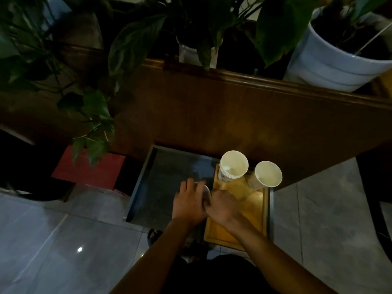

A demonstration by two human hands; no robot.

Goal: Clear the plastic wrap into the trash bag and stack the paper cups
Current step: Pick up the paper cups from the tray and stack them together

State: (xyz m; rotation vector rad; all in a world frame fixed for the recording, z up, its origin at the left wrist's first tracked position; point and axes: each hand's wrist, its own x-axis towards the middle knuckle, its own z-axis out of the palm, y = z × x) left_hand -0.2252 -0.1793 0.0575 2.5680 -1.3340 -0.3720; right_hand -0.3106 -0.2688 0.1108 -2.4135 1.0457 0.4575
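At lower centre, the person's left hand and right hand close together around a pale rounded object, probably a cup, over the dark tray. Right of them, stacked paper cups and a single cup stand on the wooden board. No plastic wrap or trash bag is identifiable.

Both hands are meeting over a low glass-topped desk: the left hand is wrapping around a pale cup, and the right hand is touching it from the other side. A stack of paper cups and a single paper cup are standing upright, side by side, at the far end of a wooden tray. Potted plants are crowding the wooden ledge behind.
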